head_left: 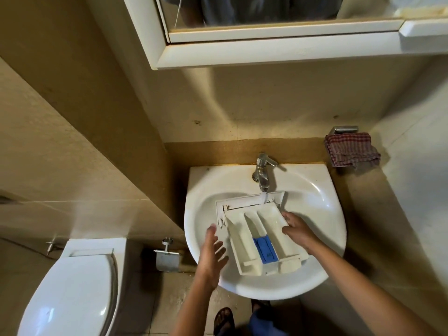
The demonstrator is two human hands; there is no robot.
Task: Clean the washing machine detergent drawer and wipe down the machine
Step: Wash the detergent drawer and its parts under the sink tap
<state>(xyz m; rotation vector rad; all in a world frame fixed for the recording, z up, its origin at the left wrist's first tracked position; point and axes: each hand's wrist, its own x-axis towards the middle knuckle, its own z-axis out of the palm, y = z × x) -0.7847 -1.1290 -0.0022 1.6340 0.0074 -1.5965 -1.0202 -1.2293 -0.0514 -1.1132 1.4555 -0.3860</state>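
**Drawer under the running tap, one hand on it, one hand free**

Head view: The detergent drawer is seen lying in the sink, open side up. Its long axis runs from the sink's far edge to the near rim, slanted a little to the right at the near end. The broad front panel is set at the far end, just below the tap. A stream of water falls onto that end, above the right-hand compartment. A blue insert is lodged in the middle compartment, towards the near end.

The right hand is laid on the drawer's right wall near the far end, and the wall appears to be gripped between thumb and fingers. The left hand is held wide, with its fingers spread. It hovers over the basin just beside the drawer's left wall, holding nothing and seemingly apart from the drawer.

The rinsing step is judged to be in hand. The drawer lies between the two hands, so its left wall is nearest to the free left hand. That hand is the likelier one to be brought in to steady or tilt the drawer, so that water runs along its length.

A checked cloth is draped beyond the sink's far right corner. A toilet stands to the left.
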